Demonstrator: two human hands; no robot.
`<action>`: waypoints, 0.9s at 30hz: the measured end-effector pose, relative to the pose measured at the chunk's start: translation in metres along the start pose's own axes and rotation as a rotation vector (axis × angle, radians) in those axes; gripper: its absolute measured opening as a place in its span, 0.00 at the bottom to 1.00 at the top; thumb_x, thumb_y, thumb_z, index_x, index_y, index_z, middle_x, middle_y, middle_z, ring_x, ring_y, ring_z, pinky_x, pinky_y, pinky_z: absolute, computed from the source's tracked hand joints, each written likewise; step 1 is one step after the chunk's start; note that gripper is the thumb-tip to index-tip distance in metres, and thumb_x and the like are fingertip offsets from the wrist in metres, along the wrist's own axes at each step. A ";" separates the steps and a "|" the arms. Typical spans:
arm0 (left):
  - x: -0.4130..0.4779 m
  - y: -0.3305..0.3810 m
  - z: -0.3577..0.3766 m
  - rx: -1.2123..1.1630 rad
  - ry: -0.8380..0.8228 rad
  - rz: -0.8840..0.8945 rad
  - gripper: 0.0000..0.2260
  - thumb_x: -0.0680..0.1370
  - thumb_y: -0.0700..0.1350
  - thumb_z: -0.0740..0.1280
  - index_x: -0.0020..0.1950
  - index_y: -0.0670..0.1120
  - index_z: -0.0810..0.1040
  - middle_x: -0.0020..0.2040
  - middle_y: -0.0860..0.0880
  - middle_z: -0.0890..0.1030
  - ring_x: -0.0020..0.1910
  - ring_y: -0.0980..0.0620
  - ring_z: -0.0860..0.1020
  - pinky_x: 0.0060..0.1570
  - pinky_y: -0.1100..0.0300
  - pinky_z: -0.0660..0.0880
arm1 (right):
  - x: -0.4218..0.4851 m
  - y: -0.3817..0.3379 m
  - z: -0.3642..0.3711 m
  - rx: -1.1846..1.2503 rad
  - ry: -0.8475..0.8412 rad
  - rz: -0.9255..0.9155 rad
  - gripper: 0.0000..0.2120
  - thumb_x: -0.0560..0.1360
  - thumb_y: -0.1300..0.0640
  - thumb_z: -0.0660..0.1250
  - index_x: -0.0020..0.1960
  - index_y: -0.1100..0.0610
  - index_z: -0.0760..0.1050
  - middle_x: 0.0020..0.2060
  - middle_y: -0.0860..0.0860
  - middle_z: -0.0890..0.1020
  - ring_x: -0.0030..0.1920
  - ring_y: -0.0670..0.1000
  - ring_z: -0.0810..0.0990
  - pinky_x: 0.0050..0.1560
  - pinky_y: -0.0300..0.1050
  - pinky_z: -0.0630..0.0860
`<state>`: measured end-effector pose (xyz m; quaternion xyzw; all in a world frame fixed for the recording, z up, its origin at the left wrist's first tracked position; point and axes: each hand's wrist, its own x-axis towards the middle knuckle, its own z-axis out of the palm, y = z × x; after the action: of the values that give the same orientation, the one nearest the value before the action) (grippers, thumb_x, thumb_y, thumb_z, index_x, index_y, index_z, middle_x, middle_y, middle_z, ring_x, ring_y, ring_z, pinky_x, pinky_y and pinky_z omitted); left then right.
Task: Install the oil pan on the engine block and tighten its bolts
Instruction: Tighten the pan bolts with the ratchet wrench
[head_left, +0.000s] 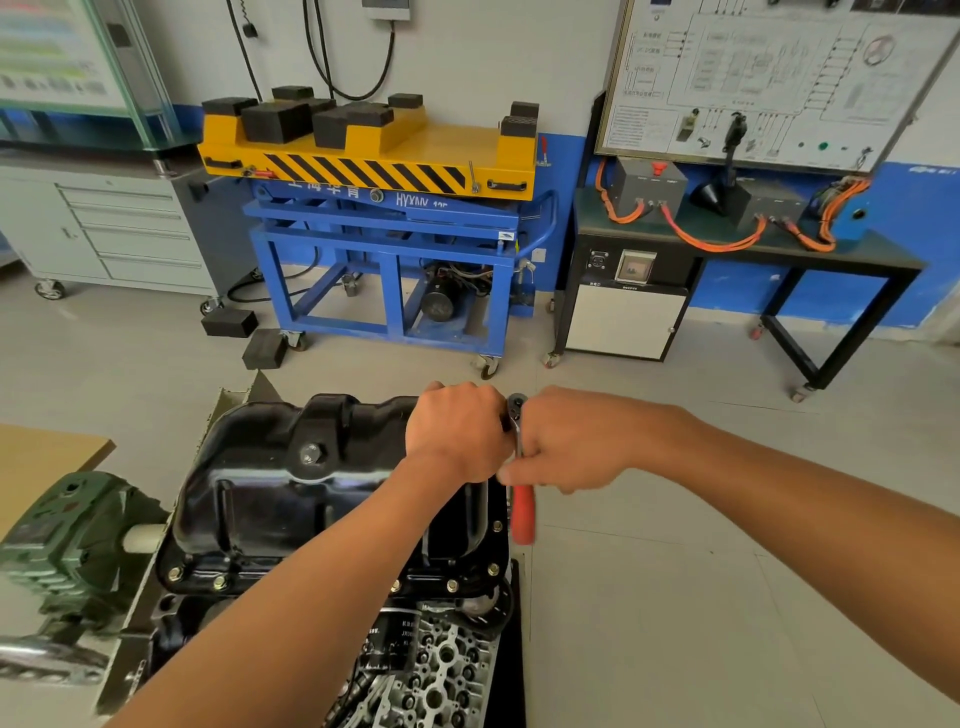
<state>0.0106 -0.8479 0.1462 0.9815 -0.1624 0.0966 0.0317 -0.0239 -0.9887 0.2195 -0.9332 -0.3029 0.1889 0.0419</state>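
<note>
1. Right hand grips the one ratchet wrench round its metal shaft; the red handle sticks out below the fist towards the camera, and the ratchet's head shows just past the knuckles.
2. Left hand lies knuckles-up on the far right corner of the oil pan, touching the right hand; its fingers are curled, but what they close on is hidden, so I cannot tell its grip.
3. One black oil pan sits on the upturned engine block, flange down; one drain plug shows on its side wall.
4. Six flange bolts can be counted: four along the near edge, two on the right edge; both forearms cover parts of the flange.
5. One green gearbox stands just left of the pan.
6. One yellow-and-blue lift cart stands by the wall; two black rubber blocks lie on the floor near it.
</note>
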 end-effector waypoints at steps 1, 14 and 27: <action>0.000 0.000 -0.001 0.029 -0.004 0.009 0.09 0.76 0.48 0.61 0.36 0.51 0.69 0.36 0.51 0.79 0.33 0.50 0.74 0.49 0.55 0.67 | 0.004 -0.005 0.003 0.061 0.009 -0.005 0.24 0.81 0.45 0.63 0.31 0.57 0.78 0.25 0.49 0.81 0.30 0.48 0.80 0.40 0.43 0.78; 0.002 -0.001 -0.002 0.010 -0.053 0.013 0.12 0.77 0.52 0.61 0.34 0.52 0.65 0.31 0.52 0.70 0.33 0.48 0.72 0.50 0.54 0.67 | -0.001 0.007 0.011 0.257 -0.021 0.092 0.20 0.78 0.43 0.67 0.36 0.56 0.82 0.26 0.47 0.82 0.28 0.40 0.78 0.32 0.32 0.72; 0.004 -0.005 0.003 -0.039 -0.049 0.019 0.19 0.78 0.63 0.63 0.34 0.53 0.65 0.31 0.54 0.70 0.32 0.52 0.69 0.53 0.54 0.67 | 0.012 0.031 -0.032 -0.288 -0.114 0.365 0.05 0.73 0.56 0.75 0.43 0.58 0.82 0.33 0.50 0.83 0.34 0.49 0.83 0.40 0.46 0.81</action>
<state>0.0164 -0.8447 0.1442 0.9812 -0.1743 0.0695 0.0460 0.0141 -1.0060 0.2387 -0.9566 -0.1548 0.2006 -0.1438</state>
